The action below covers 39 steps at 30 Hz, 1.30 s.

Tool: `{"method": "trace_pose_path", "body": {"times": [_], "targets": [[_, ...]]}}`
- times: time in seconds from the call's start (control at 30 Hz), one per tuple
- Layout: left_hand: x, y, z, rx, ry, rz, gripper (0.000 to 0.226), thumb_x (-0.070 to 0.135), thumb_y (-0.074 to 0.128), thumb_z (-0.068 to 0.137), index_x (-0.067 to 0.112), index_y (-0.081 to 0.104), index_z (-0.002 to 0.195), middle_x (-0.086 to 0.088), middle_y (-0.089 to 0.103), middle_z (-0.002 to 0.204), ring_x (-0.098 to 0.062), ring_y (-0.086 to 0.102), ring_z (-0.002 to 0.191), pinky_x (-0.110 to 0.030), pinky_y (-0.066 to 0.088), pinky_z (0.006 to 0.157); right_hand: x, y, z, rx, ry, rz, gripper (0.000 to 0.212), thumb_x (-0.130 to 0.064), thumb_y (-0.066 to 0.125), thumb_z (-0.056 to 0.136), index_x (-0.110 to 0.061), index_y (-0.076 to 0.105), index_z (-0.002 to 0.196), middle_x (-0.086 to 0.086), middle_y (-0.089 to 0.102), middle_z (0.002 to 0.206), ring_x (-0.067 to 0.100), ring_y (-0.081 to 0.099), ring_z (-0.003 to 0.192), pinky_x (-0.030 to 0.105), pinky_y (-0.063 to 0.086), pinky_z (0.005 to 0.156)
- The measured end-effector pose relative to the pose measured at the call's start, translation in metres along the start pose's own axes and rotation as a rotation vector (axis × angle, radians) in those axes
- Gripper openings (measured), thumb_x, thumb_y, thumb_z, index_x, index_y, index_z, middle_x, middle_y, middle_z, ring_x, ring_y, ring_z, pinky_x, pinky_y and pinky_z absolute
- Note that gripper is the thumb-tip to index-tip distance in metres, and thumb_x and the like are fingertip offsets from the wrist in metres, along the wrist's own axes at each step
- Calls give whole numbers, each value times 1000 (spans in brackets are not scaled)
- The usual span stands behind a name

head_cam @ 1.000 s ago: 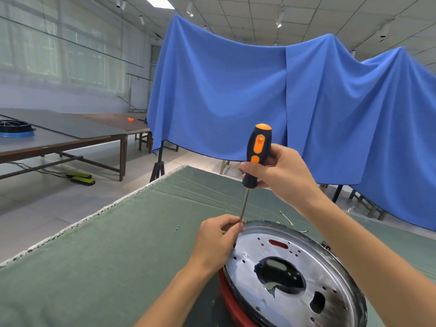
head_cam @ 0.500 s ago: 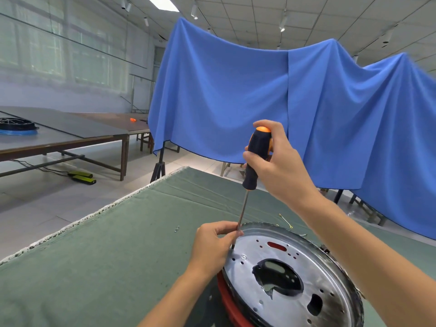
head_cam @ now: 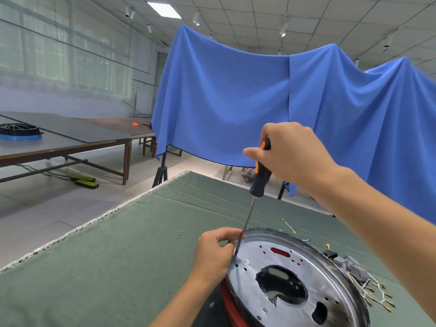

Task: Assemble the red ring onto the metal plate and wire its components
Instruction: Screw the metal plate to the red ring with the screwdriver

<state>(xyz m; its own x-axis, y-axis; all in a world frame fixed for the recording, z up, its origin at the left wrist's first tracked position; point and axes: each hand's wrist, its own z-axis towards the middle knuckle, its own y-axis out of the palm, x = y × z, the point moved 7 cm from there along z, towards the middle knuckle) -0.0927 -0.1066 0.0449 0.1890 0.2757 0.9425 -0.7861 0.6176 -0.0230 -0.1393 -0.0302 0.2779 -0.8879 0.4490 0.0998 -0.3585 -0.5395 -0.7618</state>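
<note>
With the screwdriver gripped by the right hand and its shaft pinched by the left hand, the tip could be slipped off the metal plate by any tilt; fingers risk being jabbed

The round metal plate is shiny and smooth, the red plastic ring glossy, the desk's green cloth cover matt and creased, with a frayed edge.

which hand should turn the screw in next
Right. The right hand already grips the screwdriver handle, while the left hand steadies its shaft at the metal plate rim.
</note>
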Motion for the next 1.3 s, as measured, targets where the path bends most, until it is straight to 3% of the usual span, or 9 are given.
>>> {"method": "trace_pose_path", "body": {"times": [0.1,0.27,0.4,0.53,0.7,0.83,0.97,1.17,1.3], "targets": [[-6,-4,0,74,-4,13,30,-4,61,83,21,74,91,13,72,91,-3,68,86,-21,56,75,2,3,6,-70,51,-215,46,-58,45,90,-13,45,81,1,46,69,21,43,60,28,22,48],[-21,-4,0,107,-105,-10,31,-4,55,83,21,72,90,13,71,88,-2,66,89,-17,50,78,-14,16,8,-420,47,170,9,-23,48,85,-16,53,88,3,70,76,21,68,56,30,54,52],[-27,-2,1,68,-134,-14,34,0,57,84,31,70,83,20,71,81,7,65,79,-9,48,69,-17,7,14,-342,-8,-105,23,-28,53,87,-13,46,70,1,55,45,17,51,33,21,36,41],[-30,-3,1,54,-146,7,29,2,58,84,26,73,90,17,72,85,3,66,83,-20,53,77,-15,15,8,-595,70,191,18,-21,59,83,-14,53,98,2,70,70,16,68,49,23,52,42],[-31,-3,2,46,-148,36,32,2,57,82,30,71,89,14,73,84,-4,67,85,-31,54,83,2,4,13,-370,70,-221,30,-35,51,90,-11,48,73,1,54,55,18,51,40,24,36,44],[-29,-3,2,44,-148,43,27,12,58,77,35,70,84,18,72,81,-3,67,84,-32,54,83,5,12,2,-591,142,164,19,-26,53,86,-20,44,102,-2,67,75,18,68,51,26,56,50],[-31,-4,2,44,-158,43,27,10,58,77,34,69,82,13,73,78,-9,68,84,-36,54,83,9,4,7,-461,109,-118,33,-38,55,90,-12,51,70,-4,53,36,12,49,27,18,34,37],[-30,-4,1,41,-173,33,28,26,51,63,38,69,80,17,73,79,-5,68,83,-36,54,84,9,15,2,-575,177,145,15,-22,56,85,-14,52,97,3,68,83,18,69,50,27,55,48],[-31,-3,2,36,-181,31,28,25,51,64,35,69,82,13,73,77,-10,68,83,-40,55,83,13,6,6,-423,126,-69,20,-28,61,79,-14,55,67,0,57,54,11,45,22,18,34,41]]}}
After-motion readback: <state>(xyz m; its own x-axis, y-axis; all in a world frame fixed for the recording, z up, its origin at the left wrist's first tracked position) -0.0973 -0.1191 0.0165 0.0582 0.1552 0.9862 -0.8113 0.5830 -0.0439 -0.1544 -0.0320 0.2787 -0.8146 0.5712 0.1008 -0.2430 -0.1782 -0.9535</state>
